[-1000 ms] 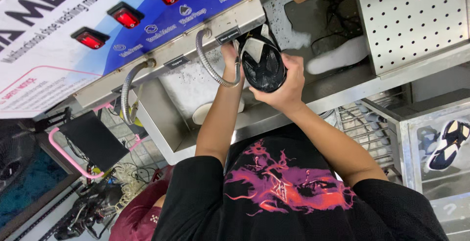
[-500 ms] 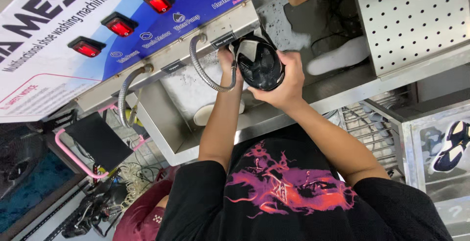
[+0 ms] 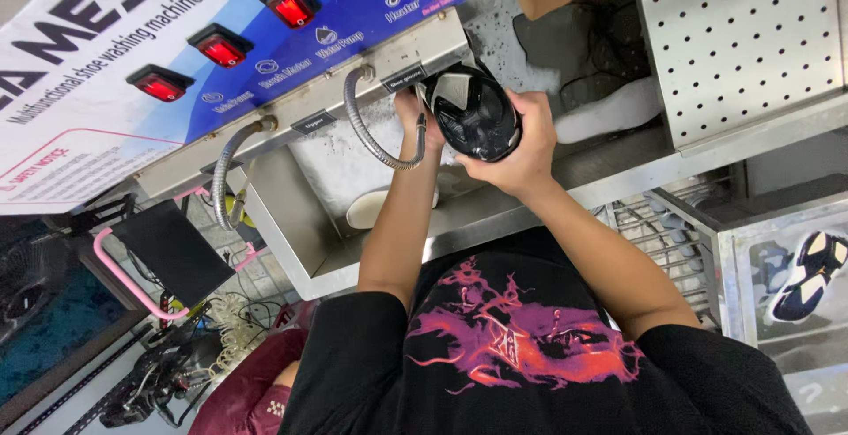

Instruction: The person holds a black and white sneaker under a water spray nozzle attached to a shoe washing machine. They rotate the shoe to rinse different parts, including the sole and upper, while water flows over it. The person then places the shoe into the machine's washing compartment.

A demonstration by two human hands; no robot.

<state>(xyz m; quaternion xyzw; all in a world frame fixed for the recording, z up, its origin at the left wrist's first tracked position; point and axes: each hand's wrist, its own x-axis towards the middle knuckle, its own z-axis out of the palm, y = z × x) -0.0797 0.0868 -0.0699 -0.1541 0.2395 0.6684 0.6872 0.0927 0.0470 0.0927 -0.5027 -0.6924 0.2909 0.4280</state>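
A stainless-steel wash basin (image 3: 300, 223) carries the things, its floor covered in white foam (image 3: 340, 157). A pale oval sole (image 3: 375, 208) lies in the basin near the front wall, and a white foamy shoe (image 3: 609, 110) lies toward the basin's far end beside the perforated steel panel (image 3: 738, 42).

We look at a steel washing station: a blue panel (image 3: 291, 46) with red lit switches (image 3: 221, 46) runs along its top, above a foamy steel basin (image 3: 300, 223). To the right we see a perforated metal sheet (image 3: 738, 37) and a wire rack (image 3: 658, 223). On the left, tangled cables (image 3: 221, 333) lie on the floor.
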